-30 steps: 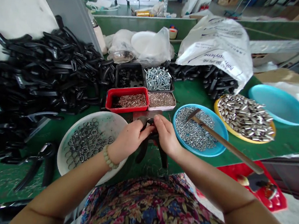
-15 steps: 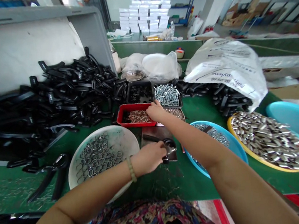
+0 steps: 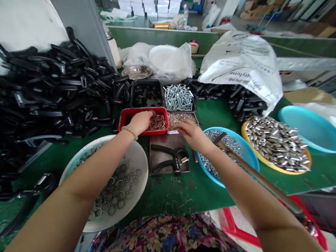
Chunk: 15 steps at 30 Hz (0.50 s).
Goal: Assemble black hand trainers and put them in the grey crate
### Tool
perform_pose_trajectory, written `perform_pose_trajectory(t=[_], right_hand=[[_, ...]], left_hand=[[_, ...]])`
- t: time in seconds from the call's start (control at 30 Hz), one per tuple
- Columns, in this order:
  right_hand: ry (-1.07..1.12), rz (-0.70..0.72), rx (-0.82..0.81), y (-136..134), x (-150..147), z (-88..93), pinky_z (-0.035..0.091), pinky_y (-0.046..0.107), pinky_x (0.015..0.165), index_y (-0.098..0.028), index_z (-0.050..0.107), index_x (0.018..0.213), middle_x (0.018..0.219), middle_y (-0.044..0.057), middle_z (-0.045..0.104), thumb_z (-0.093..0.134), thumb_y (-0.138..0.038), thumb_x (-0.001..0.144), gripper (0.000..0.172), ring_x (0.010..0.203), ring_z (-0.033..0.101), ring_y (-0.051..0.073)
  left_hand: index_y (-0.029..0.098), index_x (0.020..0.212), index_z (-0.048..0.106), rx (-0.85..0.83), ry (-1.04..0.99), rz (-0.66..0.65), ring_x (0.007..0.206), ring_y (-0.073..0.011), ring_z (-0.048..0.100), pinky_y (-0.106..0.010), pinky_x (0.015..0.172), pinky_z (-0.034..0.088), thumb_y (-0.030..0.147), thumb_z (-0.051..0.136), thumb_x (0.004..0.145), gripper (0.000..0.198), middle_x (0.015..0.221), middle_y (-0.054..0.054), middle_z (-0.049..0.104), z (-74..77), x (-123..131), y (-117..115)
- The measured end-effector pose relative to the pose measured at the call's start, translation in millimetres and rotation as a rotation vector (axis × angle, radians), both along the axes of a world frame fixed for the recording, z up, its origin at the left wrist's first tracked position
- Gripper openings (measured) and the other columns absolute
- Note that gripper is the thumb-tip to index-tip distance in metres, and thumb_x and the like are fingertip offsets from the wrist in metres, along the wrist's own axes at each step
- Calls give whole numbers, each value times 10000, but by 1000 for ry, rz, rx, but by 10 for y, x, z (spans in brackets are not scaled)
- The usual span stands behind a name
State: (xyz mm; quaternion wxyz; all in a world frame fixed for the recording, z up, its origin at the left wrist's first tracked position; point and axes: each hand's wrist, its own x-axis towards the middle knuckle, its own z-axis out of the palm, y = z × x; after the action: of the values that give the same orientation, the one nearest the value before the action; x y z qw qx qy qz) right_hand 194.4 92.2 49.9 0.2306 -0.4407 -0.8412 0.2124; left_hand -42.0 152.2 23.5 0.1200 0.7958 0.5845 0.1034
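My left hand (image 3: pixel 141 122) reaches into the red tray (image 3: pixel 121 123) of copper-coloured pins (image 3: pixel 158 122). Its fingers curl down, and what they pinch is hidden. Just right of it, my right hand (image 3: pixel 195 136) has its bent fingers together at a tray of small copper-coloured pieces (image 3: pixel 178 120). Whatever sits between those fingertips is too small to make out. Below the hands, a black hand grip with a coil spring (image 3: pixel 170 159) lies on a metal plate (image 3: pixel 160 140), touched by neither hand.
Left stands a white basin (image 3: pixel 141 180) of metal rings, beside heaped black handles (image 3: pixel 77 86). Behind are black trays of dark parts (image 3: pixel 147 95) and screws (image 3: pixel 178 97). Right, a hammer (image 3: pixel 259 178) lies across a blue basin (image 3: pixel 248 158); a yellow basin (image 3: pixel 273 167) holds metal cylinders.
My left hand has left the hand grip and moved up into the red tray. My right hand has shifted from the red tray to the tray of small pieces. The view has turned.
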Motion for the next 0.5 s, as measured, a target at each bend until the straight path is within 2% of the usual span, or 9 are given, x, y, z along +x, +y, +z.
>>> perform_pose_trajectory(t=[0.1,0.2,0.27,0.37,0.43,0.5], right_hand=[[195,-153,-253,-497,370,-110,478,309,687,-221,638,949,827,21,650,513,-307,875,169,752,611,174],[165,-256,-349,-766,538,-227,472,317,668,-227,638,901,776,11,668,525,-343,867,165,689,613,175],[113,-261,-310,-802,549,-280,468,320,718,-225,637,901,819,23,684,505,-332,884,171,745,628,182],[-38,-200,-205,-764,501,-301,456,317,755,-212,638,912,886,54,692,479,-302,906,182,823,633,196],[-193,-145,-114,-749,460,-288,441,314,750,-193,641,913,878,72,690,460,-277,920,199,826,628,204],[-350,-104,-5,-763,422,-279,420,315,734,-167,644,901,833,83,683,452,-234,923,205,793,620,208]], left_hand=[[113,919,605,45,-78,6,913,-209,619,-334,879,461,155,543,845,105,936,-89,646,28,-9,-39],[75,1019,557,108,-177,11,981,-158,592,-297,927,431,175,410,921,204,1063,-68,580,129,15,-88],[80,1029,544,134,-225,33,943,-136,605,-283,906,446,150,370,932,211,1066,-66,584,198,62,-143],[142,985,570,117,-354,44,870,-156,643,-303,873,493,145,511,884,117,959,-55,666,221,189,-340],[168,991,589,41,-504,-17,877,-170,657,-320,879,505,184,582,853,139,927,-40,699,158,300,-573],[181,985,616,-61,-602,-98,914,-172,661,-318,890,502,204,569,862,134,961,-32,709,51,404,-850]])
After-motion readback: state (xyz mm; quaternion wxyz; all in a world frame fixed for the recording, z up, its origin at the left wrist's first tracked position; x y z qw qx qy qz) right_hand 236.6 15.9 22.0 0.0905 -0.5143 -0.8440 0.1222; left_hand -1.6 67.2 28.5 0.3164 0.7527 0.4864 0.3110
